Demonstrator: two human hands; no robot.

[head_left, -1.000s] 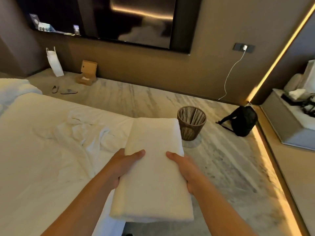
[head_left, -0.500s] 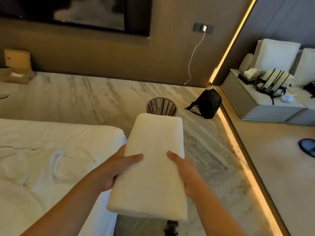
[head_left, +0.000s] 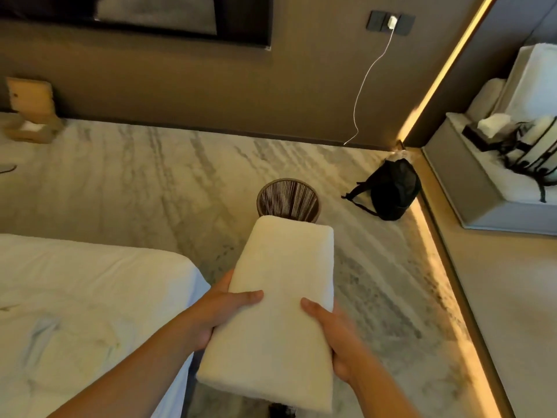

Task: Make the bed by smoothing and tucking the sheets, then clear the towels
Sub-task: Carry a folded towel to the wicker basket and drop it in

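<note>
1. My left hand (head_left: 215, 309) grips the left long edge of the folded white towel (head_left: 280, 285): thumb curled over the top face, remaining fingers underneath and hidden.
2. My right hand (head_left: 334, 336) grips the right long edge in the same way, thumb on top, fingers under the towel.
3. The towel is held clear of the bed (head_left: 90, 297), level with its right corner and above the carpet (head_left: 150, 182). Its long axis points away from me, and the far end overlaps the near rim of the woven wastebasket (head_left: 287, 199) in this view.
4. The bed sheet shows creases near my left forearm.
5. A black backpack (head_left: 391, 190) lies on the carpet to the right of the wastebasket, well apart from it.
6. A white cable (head_left: 361, 89) hangs from the wall socket (head_left: 390, 22) to the floor.
7. A cardboard box (head_left: 30, 110) stands against the far wall, at left.
</note>
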